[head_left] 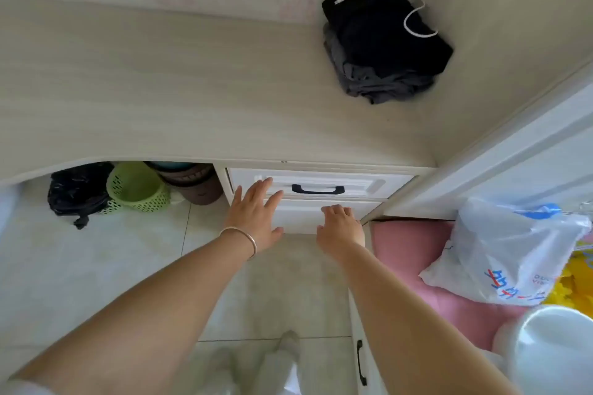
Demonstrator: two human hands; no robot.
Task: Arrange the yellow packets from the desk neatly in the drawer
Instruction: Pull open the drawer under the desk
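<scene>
With both hands at the drawer fronts under the surface (192, 99), this looks like the closing step. Left hand (256, 218) open, fingers spread flat against the lower drawer (301, 215); right hand (340, 228) loosely curled on the same front, gripping nothing. Upper drawer (369, 184) shut, black handle (317, 190) untouched. No yellow packets visible on the surface, only folded dark clothes (385, 42); packets presumably inside, can't tell. Next: confirm the drawer is flush.

Soft daylight; wide-angle warp; blurred edges
</scene>
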